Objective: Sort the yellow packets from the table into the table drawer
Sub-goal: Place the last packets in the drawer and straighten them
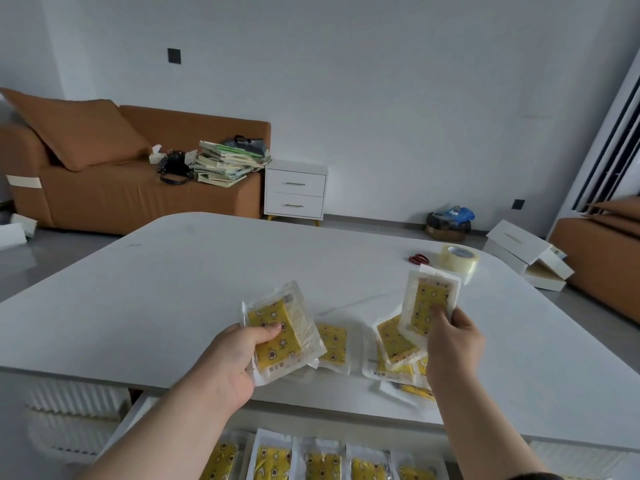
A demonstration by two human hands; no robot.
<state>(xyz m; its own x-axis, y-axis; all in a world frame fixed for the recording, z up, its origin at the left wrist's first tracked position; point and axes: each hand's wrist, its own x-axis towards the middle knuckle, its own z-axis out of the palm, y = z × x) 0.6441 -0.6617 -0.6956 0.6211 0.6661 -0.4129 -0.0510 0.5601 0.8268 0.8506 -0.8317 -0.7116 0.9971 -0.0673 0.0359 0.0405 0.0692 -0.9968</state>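
My left hand (231, 363) grips a yellow star-patterned packet in clear wrap (282, 329), lifted above the near part of the white table (180, 282). My right hand (453, 344) pinches another yellow packet (429, 299) upright above a loose pile of several yellow packets (394, 344) lying near the table's front edge. A single packet (334, 342) lies flat between the two hands. Below the table edge the open drawer (136, 415) holds a row of several yellow packets (322, 462) side by side.
A roll of clear tape (459, 259) and red-handled scissors (419, 259) lie at the table's far right. Beyond stand an orange sofa (104, 192) with stacked books, a white nightstand (296, 192), and boxes on the floor at right (523, 251).
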